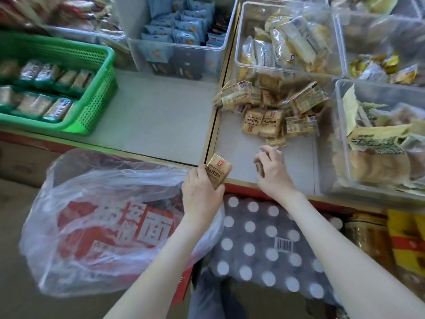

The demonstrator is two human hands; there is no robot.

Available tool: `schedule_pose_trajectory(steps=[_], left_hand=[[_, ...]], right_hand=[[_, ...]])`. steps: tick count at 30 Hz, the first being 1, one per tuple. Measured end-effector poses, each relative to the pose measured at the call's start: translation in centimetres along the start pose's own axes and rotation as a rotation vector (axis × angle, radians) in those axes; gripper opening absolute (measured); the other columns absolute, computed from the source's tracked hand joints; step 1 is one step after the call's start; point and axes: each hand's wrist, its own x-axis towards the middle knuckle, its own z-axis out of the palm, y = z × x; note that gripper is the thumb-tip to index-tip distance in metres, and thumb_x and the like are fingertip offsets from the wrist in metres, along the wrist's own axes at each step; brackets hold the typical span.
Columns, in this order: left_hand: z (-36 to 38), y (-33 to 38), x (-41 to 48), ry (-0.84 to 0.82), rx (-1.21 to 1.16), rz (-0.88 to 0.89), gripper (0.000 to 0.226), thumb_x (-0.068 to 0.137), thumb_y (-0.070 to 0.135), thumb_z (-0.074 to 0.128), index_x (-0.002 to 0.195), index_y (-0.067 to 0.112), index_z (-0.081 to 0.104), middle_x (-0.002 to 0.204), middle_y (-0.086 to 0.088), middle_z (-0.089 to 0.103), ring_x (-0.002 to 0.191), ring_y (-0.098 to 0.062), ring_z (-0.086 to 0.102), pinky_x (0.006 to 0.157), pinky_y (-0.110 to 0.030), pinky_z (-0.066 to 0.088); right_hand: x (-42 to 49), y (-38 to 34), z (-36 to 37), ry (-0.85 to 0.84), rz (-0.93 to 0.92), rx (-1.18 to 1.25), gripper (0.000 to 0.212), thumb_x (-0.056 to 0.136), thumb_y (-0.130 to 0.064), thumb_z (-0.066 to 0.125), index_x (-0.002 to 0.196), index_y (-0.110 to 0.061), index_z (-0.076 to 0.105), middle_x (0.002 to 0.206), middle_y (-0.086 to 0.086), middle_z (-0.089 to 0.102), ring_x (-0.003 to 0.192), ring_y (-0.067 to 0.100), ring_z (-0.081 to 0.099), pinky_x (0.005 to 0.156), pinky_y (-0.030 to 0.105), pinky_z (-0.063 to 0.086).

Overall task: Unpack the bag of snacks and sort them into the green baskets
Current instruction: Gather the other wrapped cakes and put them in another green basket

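Right of the bag, my left hand is gripping a tan packet; my right hand is curling, grip unclear

Your worktop: grey top, with a wood-trimmed seam down the middle. The left half carries a green basket, with a clear bin behind it. On the right half, loose tan snack packets are heaped between more clear bins.

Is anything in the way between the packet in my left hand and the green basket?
Nothing visible. Only bare shelf lies between the packet in the left hand and the green basket; the bag sits lower.
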Motion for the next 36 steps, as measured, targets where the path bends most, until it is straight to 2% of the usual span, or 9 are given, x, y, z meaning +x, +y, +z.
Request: schedule_pose_trajectory(steps=[3, 7, 11, 14, 17, 23, 28, 33, 36], left_hand=[[-3.1, -0.6, -1.9, 0.103, -0.048, 0.009, 0.052, 0.076, 0.024, 0.074, 0.119, 0.001, 0.055, 0.107, -0.015, 0.057, 0.098, -0.032, 0.052, 0.087, -0.04, 0.041], [-7.3, -3.0, -3.5, 0.236, -0.033, -0.019, 0.057, 0.072, 0.025, 0.077, 0.119, -0.001, 0.056, 0.108, -0.017, 0.059, 0.102, -0.035, 0.053, 0.089, -0.042, 0.042], [-11.7, -7.2, -4.7, 0.311, -0.051, -0.099, 0.058, 0.073, 0.027, 0.076, 0.119, -0.002, 0.056, 0.107, -0.018, 0.058, 0.1, -0.037, 0.052, 0.088, -0.043, 0.042], [-15.9, -12.0, -5.9, 0.344, -0.049, -0.13, 0.056, 0.075, 0.029, 0.075, 0.119, 0.0, 0.054, 0.106, -0.016, 0.057, 0.099, -0.033, 0.051, 0.088, -0.04, 0.042], [-21.2, -18.9, -7.1, 0.429, -0.037, -0.183, 0.058, 0.073, 0.03, 0.078, 0.118, 0.0, 0.055, 0.105, -0.016, 0.058, 0.099, -0.034, 0.053, 0.086, -0.043, 0.044], [-34.3, -34.0, -8.7, 0.564, 0.03, -0.288, 0.062, 0.069, 0.029, 0.083, 0.114, -0.005, 0.057, 0.1, -0.021, 0.059, 0.091, -0.04, 0.056, 0.079, -0.045, 0.049], [-42.6, -42.7, -8.6, 0.566, 0.091, -0.339, 0.063, 0.076, 0.034, 0.077, 0.123, -0.002, 0.054, 0.109, -0.018, 0.058, 0.099, -0.036, 0.054, 0.086, -0.041, 0.044], [-47.2, -49.4, -4.7, 0.53, 0.138, -0.393, 0.064, 0.08, 0.046, 0.07, 0.127, 0.005, 0.052, 0.113, -0.011, 0.058, 0.107, -0.03, 0.055, 0.097, -0.04, 0.036], [-49.1, -53.5, -0.8, 0.49, 0.078, -0.352, 0.064, 0.083, 0.043, 0.069, 0.13, 0.005, 0.048, 0.119, -0.012, 0.054, 0.111, -0.029, 0.049, 0.096, -0.036, 0.038]], right_hand=[[-1.5, -3.1, -0.6, 0.105, -0.042, 0.062, 0.032, 0.075, 0.011, 0.06, 0.103, -0.006, 0.061, 0.133, 0.016, 0.043, 0.127, 0.032, 0.03, 0.104, 0.044, 0.035], [-2.9, -10.8, -0.1, 0.14, -0.086, 0.16, 0.029, 0.075, 0.008, 0.065, 0.1, -0.006, 0.066, 0.13, 0.016, 0.047, 0.12, 0.025, 0.032, 0.099, 0.029, 0.03], [-4.2, -19.9, 1.9, 0.098, -0.138, 0.221, 0.028, 0.077, 0.002, 0.067, 0.103, -0.007, 0.068, 0.13, 0.015, 0.047, 0.123, 0.028, 0.035, 0.103, 0.03, 0.033], [-4.7, -26.6, 3.8, 0.085, -0.181, 0.186, 0.033, 0.073, 0.003, 0.066, 0.104, -0.009, 0.068, 0.132, 0.013, 0.048, 0.119, 0.028, 0.037, 0.099, 0.029, 0.032], [-4.8, -34.5, 6.7, 0.079, -0.263, 0.2, 0.035, 0.069, 0.007, 0.066, 0.102, -0.006, 0.068, 0.13, 0.017, 0.05, 0.115, 0.025, 0.034, 0.099, 0.042, 0.039], [-4.7, -52.1, 14.8, 0.056, -0.416, 0.254, 0.037, 0.07, 0.01, 0.068, 0.103, -0.005, 0.068, 0.13, 0.018, 0.049, 0.121, 0.03, 0.035, 0.103, 0.036, 0.032], [-3.8, -63.0, 19.3, -0.005, -0.469, 0.257, 0.034, 0.072, 0.008, 0.066, 0.103, -0.005, 0.069, 0.132, 0.02, 0.047, 0.122, 0.036, 0.037, 0.102, 0.023, 0.02], [0.2, -70.7, 22.6, -0.021, -0.456, 0.278, 0.035, 0.077, 0.005, 0.064, 0.11, -0.006, 0.067, 0.137, 0.016, 0.041, 0.125, 0.031, 0.032, 0.1, 0.027, 0.027], [4.1, -74.5, 25.1, -0.014, -0.419, 0.304, 0.035, 0.082, 0.003, 0.062, 0.116, -0.007, 0.064, 0.14, 0.013, 0.037, 0.125, 0.024, 0.027, 0.098, 0.02, 0.024]])
